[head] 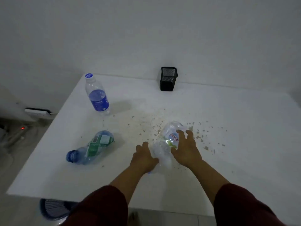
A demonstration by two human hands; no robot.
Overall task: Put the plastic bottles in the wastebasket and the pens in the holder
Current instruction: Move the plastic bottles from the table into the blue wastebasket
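A crushed clear bottle point(169, 141) lies on the white table point(228, 128), nearer the person than the black mesh holder point(168, 78) and well apart from it. It is being taken between both hands: the right hand point(185, 149) is spread over its labelled far half, fingers curled onto the plastic, while the left hand point(144, 158) is pressed against its near end; neither hand is seen fully closed, so the grip is judged partial and not yet secure. The bottle's long axis runs diagonally, its base pointed away toward the holder and slightly to the right, its neck end toward the person and hidden under the left hand. Thin, crumpled plastic may be expected to give or slide when squeezed, so the bottle could be squirted out sideways and knocked off the table's near edge. Dark specks point(156, 128) are scattered around it and could be swept off with the lift. To the holder's left, a blue-labelled bottle point(97, 95) stands leaning and might be toppled by a jolt to the table; a green-labelled bottle point(91, 148) lies on its side nearer the person, cap toward the near left, and could be rolled. What may be the wastebasket point(52, 209) is only partly seen below the table's near edge. No pens are seen.
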